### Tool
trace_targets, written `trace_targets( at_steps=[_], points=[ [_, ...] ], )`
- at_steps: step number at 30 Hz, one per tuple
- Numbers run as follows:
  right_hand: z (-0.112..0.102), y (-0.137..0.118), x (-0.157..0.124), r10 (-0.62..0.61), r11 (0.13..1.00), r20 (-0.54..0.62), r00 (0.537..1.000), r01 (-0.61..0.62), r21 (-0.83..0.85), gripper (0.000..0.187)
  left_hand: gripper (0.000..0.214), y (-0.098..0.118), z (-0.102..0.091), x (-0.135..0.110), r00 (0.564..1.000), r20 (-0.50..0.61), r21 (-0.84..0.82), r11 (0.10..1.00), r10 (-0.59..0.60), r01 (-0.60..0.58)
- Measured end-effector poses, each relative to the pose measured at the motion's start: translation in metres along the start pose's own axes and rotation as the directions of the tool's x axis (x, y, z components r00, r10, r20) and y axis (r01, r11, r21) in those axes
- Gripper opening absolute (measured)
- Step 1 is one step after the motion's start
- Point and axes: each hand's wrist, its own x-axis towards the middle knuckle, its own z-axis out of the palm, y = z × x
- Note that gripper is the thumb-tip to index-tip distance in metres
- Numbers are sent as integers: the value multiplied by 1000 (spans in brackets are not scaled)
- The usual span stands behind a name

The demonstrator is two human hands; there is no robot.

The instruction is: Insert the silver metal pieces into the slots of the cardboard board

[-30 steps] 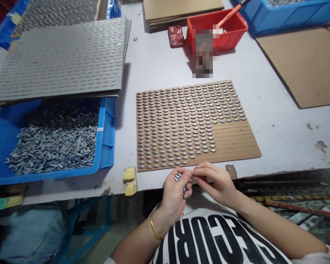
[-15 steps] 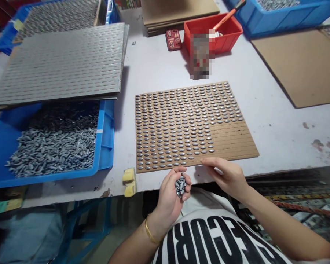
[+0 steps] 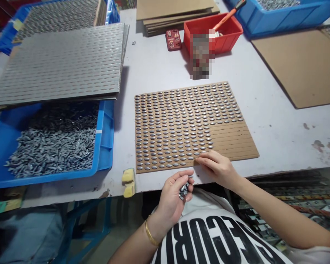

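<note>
My left hand [image 3: 172, 201] is cupped at the table's front edge around a small heap of grey almond-shaped metal pieces [image 3: 184, 190]. My right hand [image 3: 217, 168] rests on the near edge of a brown cardboard sheet [image 3: 231, 141], its fingertips beside the lowest row of pieces. Rows of the same pieces stand in slits across most of that sheet, while its lower right corner shows bare slits. Whether my right fingers pinch a piece is hidden.
A blue crate [image 3: 100, 146] heaped with loose pieces stands at the left, under a filled board [image 3: 57, 62]. A yellow sponge [image 3: 128, 182] lies on the table edge. Farther back are a red bin [image 3: 225, 33], a blurred patch [image 3: 200, 55] and another blue crate [image 3: 277, 18].
My hands have moved apart since the earliest frame. My right hand has gone forward onto the sheet's near edge. A few more pieces stand in the sheet's lower rows.
</note>
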Motion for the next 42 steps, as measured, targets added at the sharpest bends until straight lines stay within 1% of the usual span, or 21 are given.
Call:
trace_targets(
  at_steps=[6,11,13,15,18,20,22,25,27,30,35,38,40,42],
  points=[
    [-3,1,-1,11,993,46,999,-5,-121,27,22,0,2,1,1000,-16,20,1000,7,-7],
    [-6,4,1,7,990,91,996,6,-142,30,19,0,4,2,999,-33,24,999,35,-34],
    [-9,3,2,13,996,86,996,-5,-92,30,19,0,4,3,998,-41,21,999,48,-47],
    [-13,-4,2,38,999,52,998,-39,11,30,19,0,5,4,997,-50,12,998,66,-66],
    [-19,-24,2,114,975,0,994,-111,193,29,19,-1,8,5,995,-47,0,996,90,-90],
    [-20,-38,1,140,948,3,990,-135,290,28,20,-3,10,6,995,-37,-6,995,97,-97],
    [-19,-50,0,152,926,10,988,-146,347,30,22,-5,12,7,996,-27,-8,996,91,-91],
    [-17,-56,-3,175,923,12,985,-168,345,31,22,-8,13,8,998,-6,14,998,59,-59],
    [-18,-53,-5,166,937,26,986,-166,307,30,20,-10,14,10,999,10,23,999,39,-39],
    [-23,-41,-9,151,953,50,987,-159,257,29,21,-11,15,11,1000,27,12,1000,11,-11],
    [-29,-12,-7,227,948,-7,974,-220,230,24,28,-11,17,9,999,29,-2,1000,-18,18],
    [-26,3,-5,188,969,12,982,-187,164,18,23,-11,18,8,1000,17,18,1000,-26,25],
    [-23,9,-5,154,981,21,988,-156,112,18,20,-10,18,7,1000,16,28,999,-22,22],
    [-20,12,-5,148,987,22,989,-149,54,19,19,-10,20,7,1000,21,36,999,-17,16]
  ],
)
